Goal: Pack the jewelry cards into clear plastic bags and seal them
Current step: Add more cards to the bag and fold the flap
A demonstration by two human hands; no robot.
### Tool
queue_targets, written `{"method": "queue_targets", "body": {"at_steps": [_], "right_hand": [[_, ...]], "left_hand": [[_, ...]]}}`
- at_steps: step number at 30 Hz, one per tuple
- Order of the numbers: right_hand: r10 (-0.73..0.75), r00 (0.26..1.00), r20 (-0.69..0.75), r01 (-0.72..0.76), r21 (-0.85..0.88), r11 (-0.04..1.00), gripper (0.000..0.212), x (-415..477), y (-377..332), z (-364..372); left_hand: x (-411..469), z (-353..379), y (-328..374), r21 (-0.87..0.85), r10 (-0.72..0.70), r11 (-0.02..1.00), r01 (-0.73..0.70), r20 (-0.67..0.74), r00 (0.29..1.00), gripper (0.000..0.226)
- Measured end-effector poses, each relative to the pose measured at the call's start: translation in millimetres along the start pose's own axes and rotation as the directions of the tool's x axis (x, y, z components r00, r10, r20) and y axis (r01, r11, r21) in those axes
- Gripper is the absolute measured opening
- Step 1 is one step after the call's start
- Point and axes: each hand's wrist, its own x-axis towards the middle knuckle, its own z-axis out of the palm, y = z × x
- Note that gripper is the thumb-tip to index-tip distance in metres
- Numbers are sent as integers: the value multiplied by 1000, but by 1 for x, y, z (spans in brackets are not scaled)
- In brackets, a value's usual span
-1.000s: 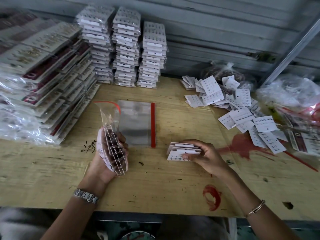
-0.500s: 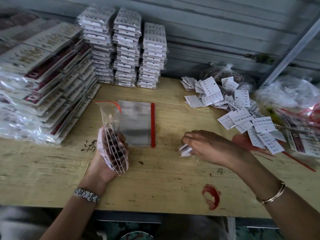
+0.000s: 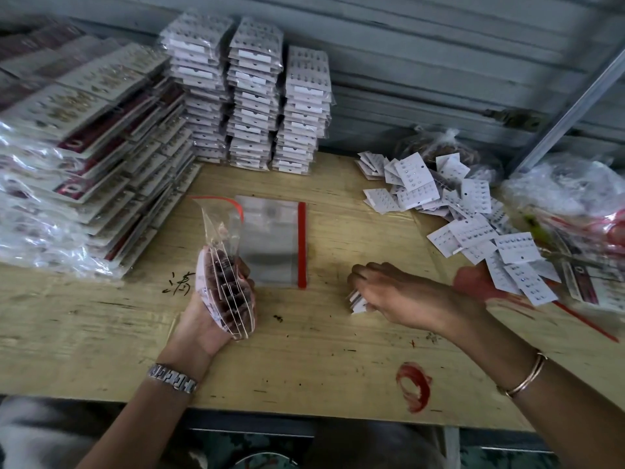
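Note:
My left hand [image 3: 206, 319] grips a clear plastic bag [image 3: 220, 238] with a red zip strip. Several white jewelry cards [image 3: 228, 292] sit edge-up inside it, and its mouth stands open above my fingers. My right hand [image 3: 402, 292] hovers palm-down over the table and holds a small stack of white jewelry cards [image 3: 355, 301], mostly hidden under the fingers. A flat empty clear bag [image 3: 270, 242] with a red strip lies on the wooden table [image 3: 304, 360] between my hands. Loose jewelry cards [image 3: 473, 225] are scattered at the right.
Three tall stacks of packed bags [image 3: 253, 96] stand against the back wall. Larger bagged card packs [image 3: 84, 147] slope along the left. Crumpled plastic bags [image 3: 575, 204] lie at the far right. A red paint mark [image 3: 414, 384] is near the table's front edge.
My right hand gathered the small card stack, turned palm-down over it and lifted it slightly toward the right. My left hand with the bag stayed put.

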Motion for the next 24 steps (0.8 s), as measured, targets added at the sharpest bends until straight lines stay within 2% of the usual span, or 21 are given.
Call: {"method": "queue_targets", "body": {"at_steps": [2,5,7,9,11,14,15,18,21,24], "right_hand": [[2,1000,-2,-2,-13,1000,25,0,-2,-2],[11,1000,-25,-10,46,999,23,-3,-8,-12],[55,998,-18,-50,192,980,26,-6,-14,-28],[110,993,-31,-90,375,923,20,-11,-22,-46],[138,987,-87,-63,574,816,23,-18,-28,-65],[154,978,-142,32,828,559,27,-29,-40,-94],[163,976,-143,52,885,463,28,-33,-44,-102],[158,982,-105,70,974,215,27,-37,-51,-113],[169,986,-4,-13,995,99,29,-37,-54,-115],[211,969,128,-153,983,103,28,-35,-52,-109]], "left_hand": [[1,-2,2,-66,-15,998,22,109,994,44],[3,-5,1,-28,0,1000,4,152,988,60],[2,-4,1,-3,9,1000,-9,146,989,63],[3,-5,0,122,19,992,-23,37,999,54],[0,-3,0,271,42,962,-36,-15,999,47],[-10,6,3,469,84,876,-114,85,993,69],[-14,12,3,528,107,835,-154,119,987,72],[-23,28,2,604,208,765,-223,96,973,78],[-32,43,0,631,313,722,-283,68,947,84],[-42,58,1,606,369,726,-324,54,928,87]]}}
